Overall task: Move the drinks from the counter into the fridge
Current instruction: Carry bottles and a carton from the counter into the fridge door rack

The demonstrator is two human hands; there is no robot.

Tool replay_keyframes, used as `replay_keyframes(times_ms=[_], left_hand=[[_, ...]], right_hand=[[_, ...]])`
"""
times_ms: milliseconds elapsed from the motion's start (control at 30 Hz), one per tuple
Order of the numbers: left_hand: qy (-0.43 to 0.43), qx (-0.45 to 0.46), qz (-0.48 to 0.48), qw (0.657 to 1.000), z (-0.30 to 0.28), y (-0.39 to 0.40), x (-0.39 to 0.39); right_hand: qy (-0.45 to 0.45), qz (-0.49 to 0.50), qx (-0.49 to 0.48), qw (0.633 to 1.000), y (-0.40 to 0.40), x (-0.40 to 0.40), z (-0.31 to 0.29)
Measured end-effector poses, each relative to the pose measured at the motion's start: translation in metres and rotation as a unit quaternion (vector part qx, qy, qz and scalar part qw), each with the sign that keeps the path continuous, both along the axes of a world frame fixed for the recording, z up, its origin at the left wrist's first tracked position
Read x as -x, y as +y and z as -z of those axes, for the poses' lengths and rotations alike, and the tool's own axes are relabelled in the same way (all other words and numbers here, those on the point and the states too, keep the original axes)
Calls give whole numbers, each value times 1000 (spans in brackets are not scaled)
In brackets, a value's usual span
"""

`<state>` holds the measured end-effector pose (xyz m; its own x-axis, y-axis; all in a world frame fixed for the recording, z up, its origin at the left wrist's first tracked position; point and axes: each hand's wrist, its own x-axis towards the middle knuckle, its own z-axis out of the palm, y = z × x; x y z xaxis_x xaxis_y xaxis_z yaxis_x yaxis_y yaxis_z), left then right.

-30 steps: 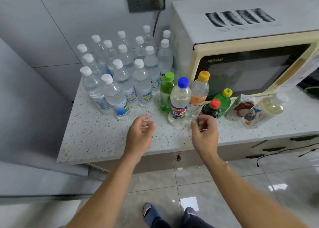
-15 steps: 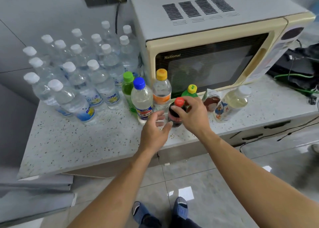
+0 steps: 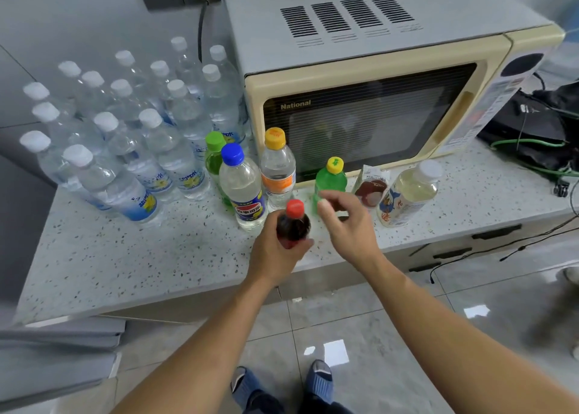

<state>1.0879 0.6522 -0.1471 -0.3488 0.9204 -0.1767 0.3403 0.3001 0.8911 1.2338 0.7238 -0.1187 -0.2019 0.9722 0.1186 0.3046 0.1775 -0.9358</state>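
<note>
On the speckled counter (image 3: 125, 257), the left hand (image 3: 275, 254) grips the half-hidden cola bottle (image 3: 293, 225); right hand (image 3: 347, 225) spread.

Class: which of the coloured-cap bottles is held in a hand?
The red-cap bottle, dark inside, gripped by the left hand. The others stand on the counter.

"National" in pale letters, upper left of the microwave (image 3: 369, 100) door frame. Blue-capped bottle (image 3: 241, 188) carries a Pepsi-style round logo; characters unreadable. Other bottle labels too blurred.
</note>
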Motion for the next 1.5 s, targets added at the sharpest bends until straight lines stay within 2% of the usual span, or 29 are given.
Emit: replay_keyframes(times_ms=[100,200,367,500,667,900,1033,1267,1500], left_hand=[[-17,2,-36,999,7,-8,4],[-32,10,-32,999,11,-15,6],[-38,25,-27,999,15,-22,2],[-75,7,-71,995,13,-27,-2],[-130,-23,-160,978,15,-51,1],[-186,-35,-236,953,13,-113,27],[-219,-31,-268,938,11,-154,42],[-162,-52,-257,951,6,-240,68],[-161,-61,-283,943,5,-357,114]], right_hand=[[-56,108,75,990,11,-9,18],[-94,81,120,985,22,-5,34],[-30,82,109,990,40,17,47],[-7,107,129,986,52,25,55],[18,92,86,992,40,24,62],[74,43,51,995,-34,36,70],[99,-23,50,994,-81,57,71],[87,-120,67,987,-165,98,68],[83,-174,56,980,-276,148,48]])
